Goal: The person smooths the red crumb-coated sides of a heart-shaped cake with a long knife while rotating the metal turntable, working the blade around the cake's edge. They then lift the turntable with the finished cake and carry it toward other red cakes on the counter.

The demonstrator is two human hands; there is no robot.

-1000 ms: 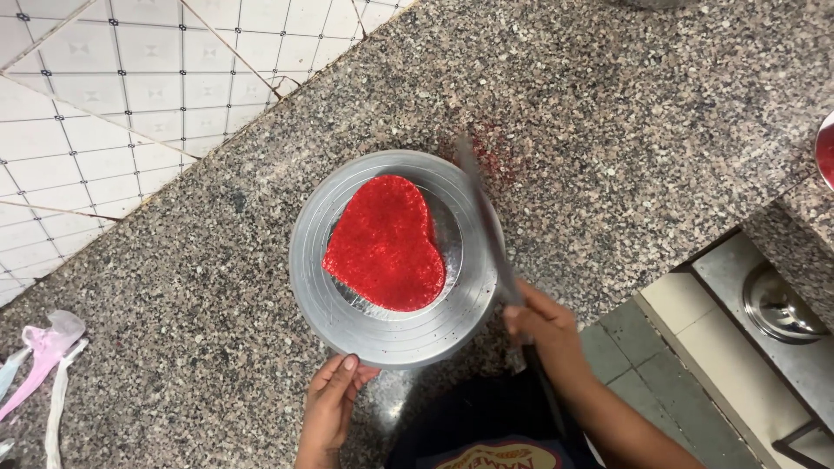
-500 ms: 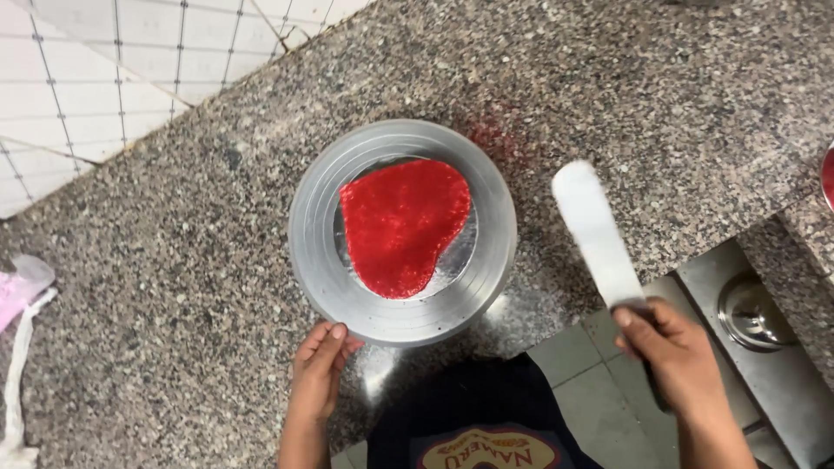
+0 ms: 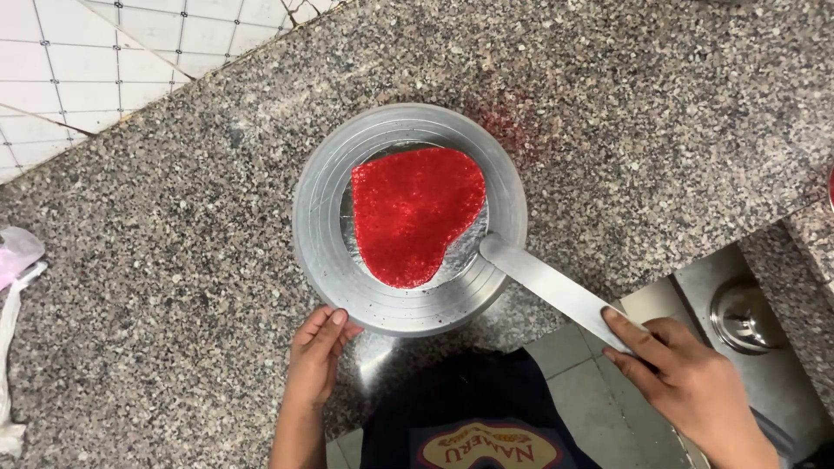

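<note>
A red heart-shaped cake layer (image 3: 415, 213) lies on a silver board on a round metal turntable (image 3: 320, 234) on the granite counter. My left hand (image 3: 316, 354) rests against the turntable's near rim, fingers touching its edge. My right hand (image 3: 686, 382) grips the handle end of a long flat metal palette knife (image 3: 547, 285). The blade's rounded tip lies on the turntable's right side, just beside the cake's lower right edge.
The speckled granite counter (image 3: 156, 287) has red crumbs (image 3: 512, 122) behind the turntable. White tiled wall (image 3: 78, 61) at upper left. A pink and white plastic bag (image 3: 13, 269) lies at the left edge. A steel lidded pot (image 3: 745, 317) sits below the counter at right.
My right hand has brought the palette knife from off to the right down onto the turntable beside the cake. The cake has turned slightly. My left hand stays at the rim.
</note>
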